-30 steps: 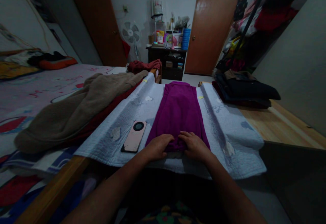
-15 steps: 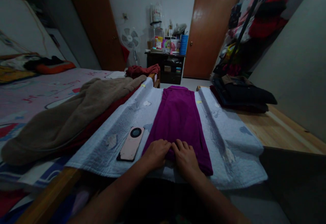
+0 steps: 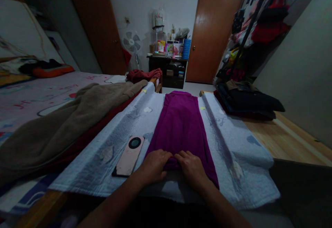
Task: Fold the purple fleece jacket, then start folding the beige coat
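Note:
A long purple garment (image 3: 181,124) lies folded into a narrow strip on a pale blue quilted cloth (image 3: 228,141). My left hand (image 3: 154,167) and my right hand (image 3: 192,167) sit side by side at its near end, fingers curled and pinching a bunched fold of the purple fabric between them. A pink phone (image 3: 128,155) lies face down on the quilt just left of my left hand.
A brown blanket (image 3: 64,121) lies on the bed at left. Dark folded clothes (image 3: 246,100) are stacked on a wooden surface (image 3: 290,141) at right. Behind stand a dark cabinet (image 3: 169,70), a fan (image 3: 132,43), a wooden door (image 3: 210,31) and hanging clothes.
My hands have drawn together at the garment's near end and bunched the fabric into a small fold. The view has shifted a little.

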Demonstrator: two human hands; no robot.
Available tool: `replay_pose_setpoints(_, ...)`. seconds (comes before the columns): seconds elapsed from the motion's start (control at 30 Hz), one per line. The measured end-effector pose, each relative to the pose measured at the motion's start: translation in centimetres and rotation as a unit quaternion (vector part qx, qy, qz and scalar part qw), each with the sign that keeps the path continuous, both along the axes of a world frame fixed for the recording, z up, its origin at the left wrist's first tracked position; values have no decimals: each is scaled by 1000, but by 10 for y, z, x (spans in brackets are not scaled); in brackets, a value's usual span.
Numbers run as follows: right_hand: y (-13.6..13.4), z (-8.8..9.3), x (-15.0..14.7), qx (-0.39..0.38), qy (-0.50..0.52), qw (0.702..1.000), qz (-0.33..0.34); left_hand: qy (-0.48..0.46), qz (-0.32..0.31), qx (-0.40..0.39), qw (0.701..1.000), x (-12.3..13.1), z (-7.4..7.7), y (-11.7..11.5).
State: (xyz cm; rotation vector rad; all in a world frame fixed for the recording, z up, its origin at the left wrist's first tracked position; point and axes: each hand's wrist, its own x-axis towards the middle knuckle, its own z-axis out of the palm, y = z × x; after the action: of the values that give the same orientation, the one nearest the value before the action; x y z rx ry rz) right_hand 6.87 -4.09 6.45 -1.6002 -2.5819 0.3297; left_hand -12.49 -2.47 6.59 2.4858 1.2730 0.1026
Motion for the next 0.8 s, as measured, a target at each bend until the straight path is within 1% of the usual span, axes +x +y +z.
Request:
replay_pose_setpoints(0.17,10,5,7,-25,18,999,9,-39,-2,27,999,-19,1,-3)
replay_pose_setpoints(0.23,15,7,10,-38,31,999,12,-63,7,24,998,-29,4,-3)
replay_pose_setpoints(0.3,19,10,13,-50,43,998,14,-111,27,14,993,-39,7,-2)
replay_pose_setpoints(0.43,28,19,18,-66,58,996,20,-232,74,-50,969,-53,8,3)
replay_pose_setpoints(0.53,34,30,21,-67,74,995,28,-279,86,-113,950,-64,5,9)
replay_pose_setpoints(0.67,39,45,28,-58,84,994,30,-288,46,-199,935,-87,2,25)
replay_pose_setpoints(0.73,39,49,31,-56,88,994,28,-326,38,-231,916,-97,4,39)
replay_pose_setpoints(0.8,39,50,32,-59,94,993,29,-378,49,-229,895,-98,10,60)
